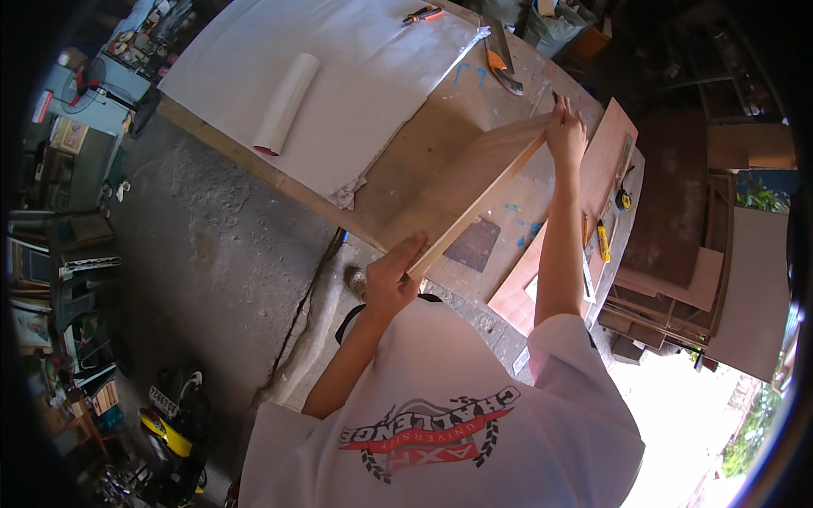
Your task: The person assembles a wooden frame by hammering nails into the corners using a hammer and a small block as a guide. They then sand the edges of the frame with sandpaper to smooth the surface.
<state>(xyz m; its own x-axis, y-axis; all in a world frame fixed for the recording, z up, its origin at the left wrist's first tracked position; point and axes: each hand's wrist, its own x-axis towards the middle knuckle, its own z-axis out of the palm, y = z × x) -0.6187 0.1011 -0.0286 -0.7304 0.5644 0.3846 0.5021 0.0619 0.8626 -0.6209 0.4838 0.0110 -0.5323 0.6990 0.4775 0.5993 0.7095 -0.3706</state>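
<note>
A thin brown wooden panel (461, 173) with a pale edge is held tilted over the worktable, its edge facing me. My left hand (395, 273) is closed on its near-left corner. With the arm stretched forward, my right hand (566, 131) grips the far-right corner, fingers bent over the edge. Below the panel's edge, a dark square piece (472, 244) lies on the tabletop. A reddish plywood board (611, 146) lies to the right of the panel. Beyond my right hand rests a saw-like tool with an orange handle (500, 68).
White sheeting (212, 76) covers the table's left part, with a white roll (288, 103) and pliers (423, 14) on it. A yellow utility knife (603, 241) and a tape measure (624, 199) lie at right. A fan (85, 83) and a motorcycle (174, 427) stand to the left.
</note>
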